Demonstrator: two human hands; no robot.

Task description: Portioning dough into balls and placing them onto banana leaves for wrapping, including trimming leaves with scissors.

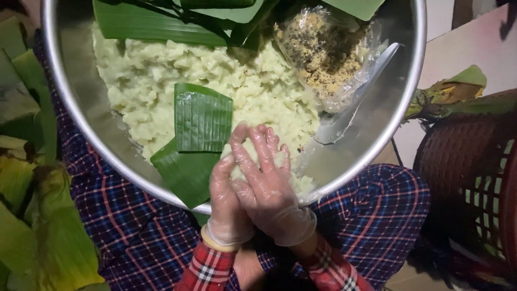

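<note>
Lump of pale, sticky mashed dough (257,156) pressed between gloved left hand (229,202) and gloved right hand (269,180), palms cupped together at near rim of wide round steel bowl (371,145). Folded green banana-leaf piece (202,118) just beside. Risk: lump sticking to gloves, tearing. Plastic bag of brown crumbly filling (326,54) and spoon crowd far side; open room left.

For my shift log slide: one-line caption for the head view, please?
Gloved left hand and right hand press pale dough together over a steel bowl beside folded banana leaves.
</note>
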